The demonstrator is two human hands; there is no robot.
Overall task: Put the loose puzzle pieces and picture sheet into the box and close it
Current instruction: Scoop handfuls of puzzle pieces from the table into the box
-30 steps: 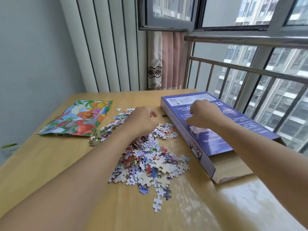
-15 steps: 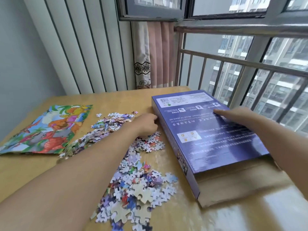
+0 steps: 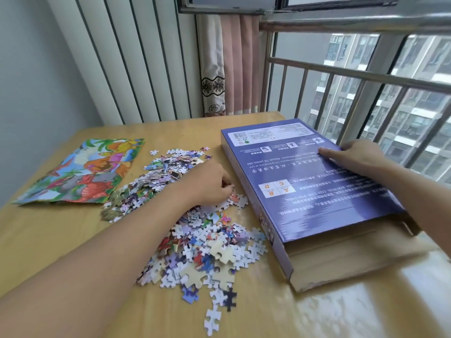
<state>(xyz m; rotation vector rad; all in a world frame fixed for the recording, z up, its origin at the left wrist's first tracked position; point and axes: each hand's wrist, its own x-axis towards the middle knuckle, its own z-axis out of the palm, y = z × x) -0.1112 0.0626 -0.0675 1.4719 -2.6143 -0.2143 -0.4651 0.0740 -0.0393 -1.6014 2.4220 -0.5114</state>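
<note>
A wooden table (image 3: pixel 73 230) is seen from above, set against a window with a metal railing (image 3: pixel 353 74) and a pink curtain (image 3: pixel 240 64). A large heap of loose puzzle pieces (image 3: pixel 202 247) is spread over the middle of the table, with a smaller drift of pieces reaching toward the far side. The left hand (image 3: pixel 210 184) is laid on the heap near its far end, its fingers curled down into the pieces; whether any piece is actually pinched cannot be told, since the fingertips are hidden among them. To the left of the heap, the colourful dinosaur picture sheet (image 3: pixel 83 172) is lying flat on the table, well apart from the box. The purple puzzle box (image 3: pixel 305 191) is lying to the right of the heap, printed back uppermost, its outer sleeve partly slid off so that the brown cardboard inner tray (image 3: pixel 341 262) is exposed at the near end. The right hand (image 3: pixel 358 156) is rested flat on the top face of the box near its far right edge, fingers straight and held close together, pressed against the surface. Some pieces are touching the box's left side
</note>
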